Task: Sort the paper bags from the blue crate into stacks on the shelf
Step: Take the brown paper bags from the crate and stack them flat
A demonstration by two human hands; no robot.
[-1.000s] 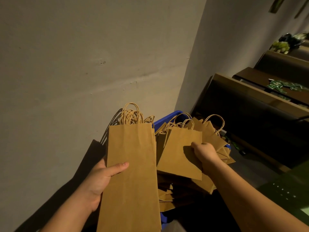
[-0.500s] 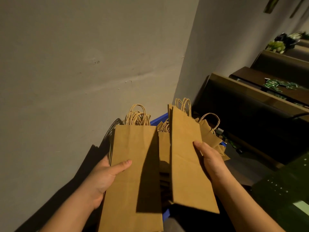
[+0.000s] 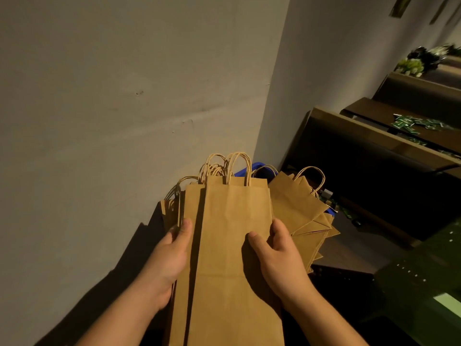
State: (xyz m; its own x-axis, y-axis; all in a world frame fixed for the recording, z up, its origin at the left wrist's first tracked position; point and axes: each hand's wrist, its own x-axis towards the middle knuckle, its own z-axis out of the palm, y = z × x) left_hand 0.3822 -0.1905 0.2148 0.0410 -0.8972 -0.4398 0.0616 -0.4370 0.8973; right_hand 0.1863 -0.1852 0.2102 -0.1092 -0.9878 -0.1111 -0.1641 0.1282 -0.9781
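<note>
Head view shows the left hand gripping a bundle of tall narrow kraft bags by its left edge, thumb on top, while the right hand pinches the top bag's right edge, squaring it onto the bundle. Directly behind the bundle sits the blue crate, mostly hidden, with wider kraft bags fanned at its right. Judging by this, sorting is in its gathering stage: no stack shows on the dark shelf right of the crate.

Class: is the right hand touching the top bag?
Touching. The head view shows the right hand with its thumb lying on the face of the top bag and its fingers wrapped round the bag's right edge.
</note>
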